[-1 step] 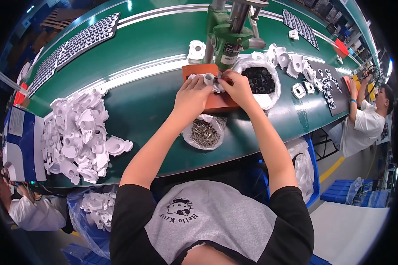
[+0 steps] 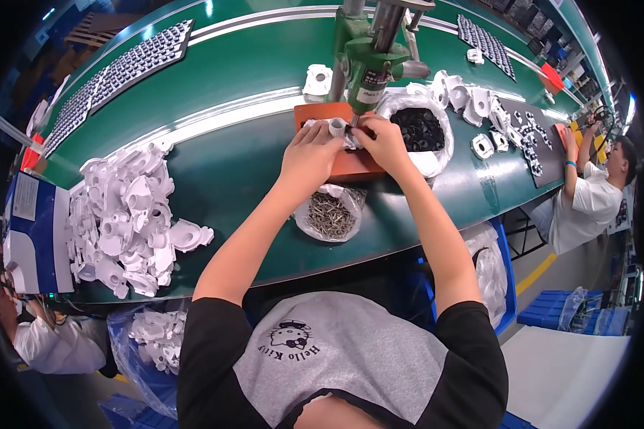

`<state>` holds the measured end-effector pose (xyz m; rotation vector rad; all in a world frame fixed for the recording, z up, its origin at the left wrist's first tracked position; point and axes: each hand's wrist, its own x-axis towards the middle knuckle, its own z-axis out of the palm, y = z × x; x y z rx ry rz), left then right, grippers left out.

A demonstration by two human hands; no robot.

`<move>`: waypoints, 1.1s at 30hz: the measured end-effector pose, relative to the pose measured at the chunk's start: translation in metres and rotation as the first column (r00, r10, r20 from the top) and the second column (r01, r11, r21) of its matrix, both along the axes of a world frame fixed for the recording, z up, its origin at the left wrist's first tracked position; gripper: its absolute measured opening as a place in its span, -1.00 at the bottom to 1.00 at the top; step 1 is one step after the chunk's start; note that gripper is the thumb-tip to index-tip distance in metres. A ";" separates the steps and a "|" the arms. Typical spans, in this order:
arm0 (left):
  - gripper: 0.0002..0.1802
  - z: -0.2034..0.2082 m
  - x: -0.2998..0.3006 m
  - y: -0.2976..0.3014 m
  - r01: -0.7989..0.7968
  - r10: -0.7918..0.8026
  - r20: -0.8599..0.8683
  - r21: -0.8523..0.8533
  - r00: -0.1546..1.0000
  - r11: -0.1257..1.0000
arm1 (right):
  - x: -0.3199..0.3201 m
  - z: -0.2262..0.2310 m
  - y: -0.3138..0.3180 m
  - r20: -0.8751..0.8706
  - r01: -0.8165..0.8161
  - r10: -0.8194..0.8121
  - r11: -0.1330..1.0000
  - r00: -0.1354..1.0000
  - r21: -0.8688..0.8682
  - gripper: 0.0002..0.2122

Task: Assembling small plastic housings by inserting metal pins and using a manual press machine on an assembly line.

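Observation:
My left hand (image 2: 309,154) and my right hand (image 2: 385,143) meet over an orange pad (image 2: 354,170) on the green belt. Together they grip a small white plastic part (image 2: 336,128) from its two sides. The part sits directly under the tip of a green upright tool (image 2: 365,61) on a metal post. My fingers hide most of the part. Just right of my right hand lies a white bag of black rings (image 2: 421,130). Just below my left wrist lies an open bag of metal screws (image 2: 330,214).
A big heap of white plastic housings (image 2: 125,222) covers the belt's left, beside a blue and white box (image 2: 28,236). Black trays of parts (image 2: 122,71) lie at the far left and far right. One person (image 2: 594,189) works at the right end, another person (image 2: 50,343) at lower left.

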<state>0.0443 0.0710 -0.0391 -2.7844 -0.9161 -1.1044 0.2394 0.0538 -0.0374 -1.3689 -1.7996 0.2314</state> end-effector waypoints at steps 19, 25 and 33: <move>-0.76 -0.008 -0.005 0.001 0.008 -0.009 -0.018 -0.040 1.000 0.999 | -0.006 0.008 -0.008 0.345 -0.141 0.051 0.961 0.937 0.239 -0.90; -0.81 -0.011 -0.001 0.000 0.001 -0.001 0.011 -0.021 1.000 1.000 | -0.010 0.001 -0.015 0.370 -0.083 -0.017 0.964 0.929 0.254 -0.88; -0.76 -0.015 -0.004 0.002 -0.003 0.004 0.016 -0.025 1.000 1.000 | -0.045 0.020 -0.073 0.332 -0.078 0.021 0.984 0.943 0.160 -0.90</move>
